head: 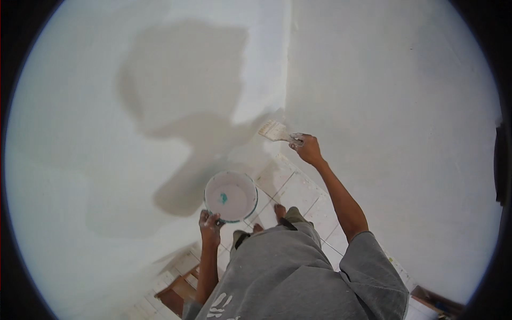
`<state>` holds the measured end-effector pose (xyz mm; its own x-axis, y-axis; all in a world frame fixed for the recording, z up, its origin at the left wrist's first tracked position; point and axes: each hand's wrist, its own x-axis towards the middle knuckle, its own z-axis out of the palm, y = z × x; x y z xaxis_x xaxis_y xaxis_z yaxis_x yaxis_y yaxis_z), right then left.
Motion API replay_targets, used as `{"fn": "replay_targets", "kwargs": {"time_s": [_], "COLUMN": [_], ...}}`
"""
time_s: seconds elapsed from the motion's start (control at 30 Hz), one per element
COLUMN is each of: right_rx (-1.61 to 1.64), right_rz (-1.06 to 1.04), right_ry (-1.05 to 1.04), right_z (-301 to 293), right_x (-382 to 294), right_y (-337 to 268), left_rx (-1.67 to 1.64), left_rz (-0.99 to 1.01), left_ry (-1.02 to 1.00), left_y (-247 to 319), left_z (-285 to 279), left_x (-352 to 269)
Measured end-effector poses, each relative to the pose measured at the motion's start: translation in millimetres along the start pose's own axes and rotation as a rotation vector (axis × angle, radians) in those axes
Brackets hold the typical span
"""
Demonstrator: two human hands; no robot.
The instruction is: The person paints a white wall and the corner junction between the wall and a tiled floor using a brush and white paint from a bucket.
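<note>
A wide paintbrush (273, 131) is in my right hand (306, 148), which grips its handle; the bristles point left, near the corner where two white walls meet. Whether the bristles touch the wall I cannot tell. Low in front of my body, my left hand (210, 224) grips the near rim of a round bucket (231, 197). Pale liquid lies inside the bucket, with a small teal patch, and teal marks line its rim. White smears show on the fingers of both hands.
Pale walls rise on the left (52, 140) and right (400, 120), with shadows cast on the left one. White floor tiles (300, 192) lie around my bare feet. Brown wooden furniture (178, 294) stands at the lower left, and another brown object (434, 300) at the lower right.
</note>
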<state>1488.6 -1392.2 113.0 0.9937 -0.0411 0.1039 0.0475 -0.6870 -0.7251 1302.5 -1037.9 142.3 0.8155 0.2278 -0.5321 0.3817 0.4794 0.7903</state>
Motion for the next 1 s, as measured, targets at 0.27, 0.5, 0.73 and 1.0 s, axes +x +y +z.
{"fn": "replay_targets", "kwargs": {"time_s": [0.27, 0.5, 0.73, 1.0], "right_rx": [-0.171, -0.566, -0.526, -0.347], "right_rz": [-0.37, -0.484, -0.541, -0.3], "right_ry": [-0.402, -0.719, -0.614, -0.605], "right_z": [-43, 52, 100, 80], "right_x": [-63, -90, -96, -112], "right_y": [-115, -168, -156, -115], "left_rx": [0.133, 0.151, 0.215, 0.13], "left_rz": [0.055, 0.124, 0.151, 0.106], "left_ry": [-0.128, -0.179, -0.178, -0.14], "left_y": [-3, -1, 1, -13], "left_z": [-5, -12, -12, -20], "left_x": [8, 13, 12, 15]}}
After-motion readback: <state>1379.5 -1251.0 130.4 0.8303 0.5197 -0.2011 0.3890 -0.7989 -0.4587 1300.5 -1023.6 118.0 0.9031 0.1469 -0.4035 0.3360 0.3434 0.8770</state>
